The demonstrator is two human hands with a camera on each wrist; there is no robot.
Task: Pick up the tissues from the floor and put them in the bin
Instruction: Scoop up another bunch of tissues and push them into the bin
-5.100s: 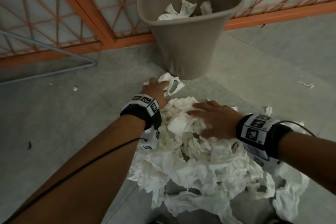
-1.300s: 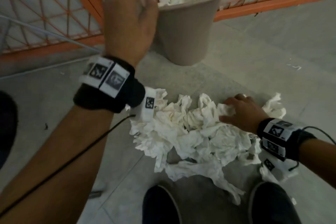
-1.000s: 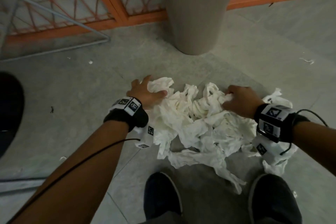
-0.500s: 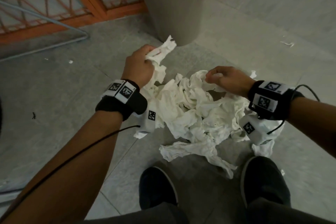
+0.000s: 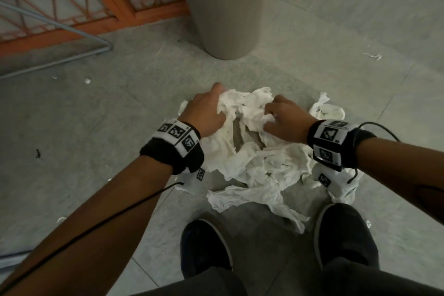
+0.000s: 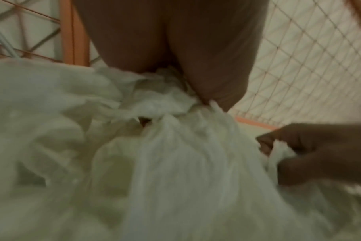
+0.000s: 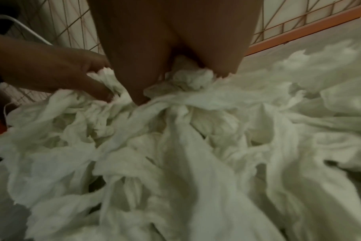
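A heap of crumpled white tissues (image 5: 259,163) lies on the grey floor in front of my shoes. My left hand (image 5: 209,113) grips the far left part of the heap, fingers curled into the paper. My right hand (image 5: 283,118) grips a bunch just beside it on the right. In the left wrist view the tissues (image 6: 155,163) fill the frame below my left hand (image 6: 175,81), with the right hand (image 6: 319,154) at the right edge. The right wrist view shows my right hand (image 7: 175,65) clutching tissues (image 7: 185,146). The grey bin (image 5: 225,7) stands just beyond the heap, tissues at its rim.
An orange mesh fence (image 5: 84,2) runs behind the bin. A grey metal bar (image 5: 60,24) lies on the floor at the left. Small paper scraps (image 5: 373,56) dot the floor. My two dark shoes (image 5: 206,247) stand just behind the heap.
My left hand dropped tissues at the bin, came back down to the heap. Both hands have since moved together and closed on the far part of the pile.
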